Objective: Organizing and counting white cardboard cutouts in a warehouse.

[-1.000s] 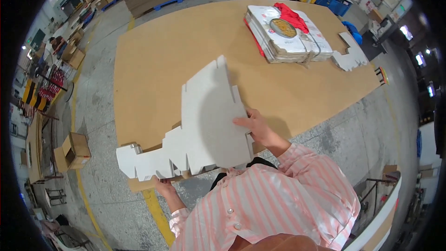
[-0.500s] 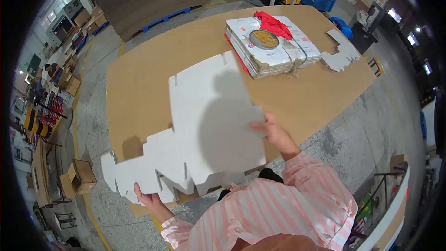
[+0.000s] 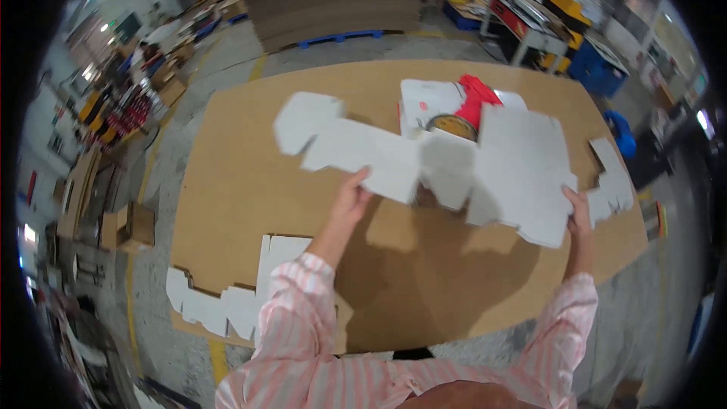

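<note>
A flat white die-cut cardboard box blank (image 3: 519, 167) with notched edges is held up over the far right part of the table. My left hand (image 3: 353, 195) grips its near edge left of the middle, thumb on top. At the blank's right edge my right hand (image 3: 578, 210) pinches the board. Behind it, partly covered, are a white-topped stack (image 3: 432, 95), a red cloth (image 3: 475, 98) and a round dish with yellowish contents (image 3: 453, 127). A second white blank (image 3: 242, 307) lies at the near left, partly hidden by my left sleeve.
A large brown board (image 3: 250, 167) forms the tabletop. Another white cut piece (image 3: 617, 174) lies at its right edge. Beyond stand a tall brown stack (image 3: 326, 0) on a blue pallet (image 3: 341, 36) and a blue bin (image 3: 598, 67). An open carton (image 3: 130, 227) sits on the floor at left.
Both hands have moved away from my body, carrying a white blank up and over the stack with the dish. Another blank now shows at the near left. The view has shifted.
</note>
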A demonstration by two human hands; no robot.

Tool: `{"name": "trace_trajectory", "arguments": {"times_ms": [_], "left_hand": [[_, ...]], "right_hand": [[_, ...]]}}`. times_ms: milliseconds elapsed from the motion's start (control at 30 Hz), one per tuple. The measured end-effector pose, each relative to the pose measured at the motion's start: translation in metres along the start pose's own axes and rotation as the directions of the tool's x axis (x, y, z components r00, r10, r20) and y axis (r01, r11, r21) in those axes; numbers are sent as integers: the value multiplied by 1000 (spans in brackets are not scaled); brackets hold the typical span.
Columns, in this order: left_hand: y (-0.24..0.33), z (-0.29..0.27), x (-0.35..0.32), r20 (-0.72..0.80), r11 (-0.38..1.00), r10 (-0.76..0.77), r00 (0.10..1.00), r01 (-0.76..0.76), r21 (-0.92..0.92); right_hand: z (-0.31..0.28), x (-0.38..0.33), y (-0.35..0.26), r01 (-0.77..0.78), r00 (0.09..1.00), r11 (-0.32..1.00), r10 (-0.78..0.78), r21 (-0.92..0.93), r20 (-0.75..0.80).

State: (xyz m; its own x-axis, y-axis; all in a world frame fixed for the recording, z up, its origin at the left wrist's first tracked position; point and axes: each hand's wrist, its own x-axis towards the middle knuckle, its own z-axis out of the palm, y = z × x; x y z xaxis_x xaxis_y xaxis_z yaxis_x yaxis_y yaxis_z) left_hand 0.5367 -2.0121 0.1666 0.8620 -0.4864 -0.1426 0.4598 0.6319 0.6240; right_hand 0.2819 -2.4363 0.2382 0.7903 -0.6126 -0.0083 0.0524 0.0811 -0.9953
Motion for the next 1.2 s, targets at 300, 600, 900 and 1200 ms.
{"name": "trace_trajectory", "arguments": {"times_ms": [300,600,900,1200], "left_hand": [[-143,57,114,-44,975,-210,977,206,-83],[-136,77,121,-254,945,-218,942,269,185],[-57,-26,-79,-274,822,-151,950,275,500],[108,-312,-327,-736,724,632,244,156,672]], "right_hand": [[-183,149,29,-119,992,753,67,-647,-104],[16,123,128,427,865,-24,-280,-904,416],[-17,144,159,443,866,159,-328,-882,377],[271,-180,62,111,865,513,372,-851,337]]}}
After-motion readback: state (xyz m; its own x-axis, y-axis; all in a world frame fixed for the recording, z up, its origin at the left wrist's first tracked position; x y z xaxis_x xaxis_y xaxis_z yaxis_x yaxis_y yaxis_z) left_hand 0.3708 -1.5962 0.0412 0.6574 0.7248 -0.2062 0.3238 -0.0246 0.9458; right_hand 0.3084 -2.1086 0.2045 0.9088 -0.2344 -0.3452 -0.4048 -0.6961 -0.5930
